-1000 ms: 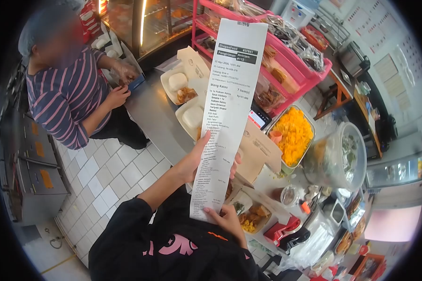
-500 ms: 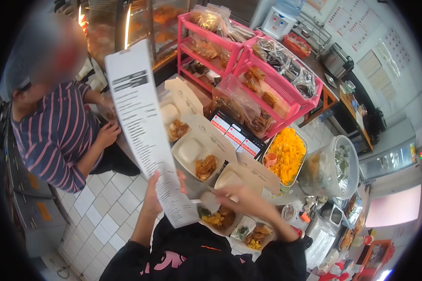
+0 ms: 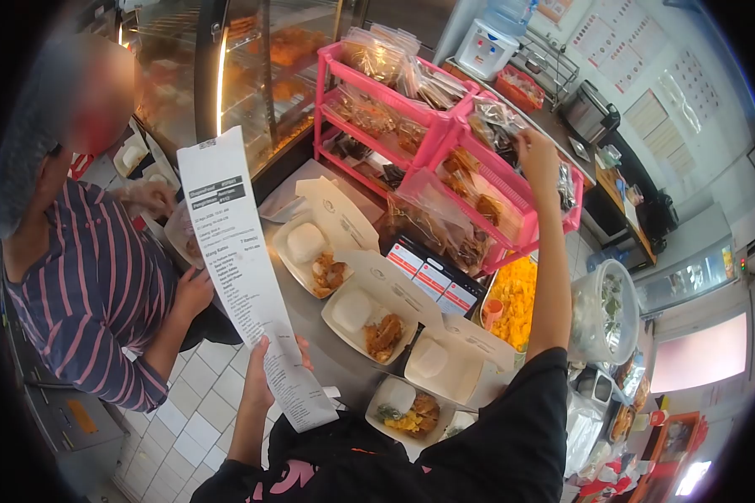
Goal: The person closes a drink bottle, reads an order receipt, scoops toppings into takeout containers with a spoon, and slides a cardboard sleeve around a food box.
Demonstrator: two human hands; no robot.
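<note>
A long printed receipt [image 3: 256, 285] hangs upright from my left hand [image 3: 264, 373], whose fingers are closed around its lower part. My right hand [image 3: 537, 155] is stretched out to the top tier of the pink rack [image 3: 470, 155]. Its fingers are bent down onto clear plastic packets with dark contents [image 3: 497, 130]; whether one is gripped is hard to see. Below my arms are open takeaway boxes: one with rice and fried chicken [image 3: 315, 251], another alike [image 3: 369, 318], one with only rice visible [image 3: 445, 365], and one with rice, meat and yellow food [image 3: 407, 411].
A phone-like screen [image 3: 432, 281] leans by the rack. Beside it stand a tray of yellow food [image 3: 512, 298] and a clear tub with green leaves [image 3: 604, 310]. On the left, a person in a striped shirt [image 3: 101, 277] handles a bag. A glass display case [image 3: 252, 75] stands behind.
My right hand has left the boxes at the front and reached up and away to the rack. The receipt has tilted slightly, still in my left hand. The view has shifted a little.
</note>
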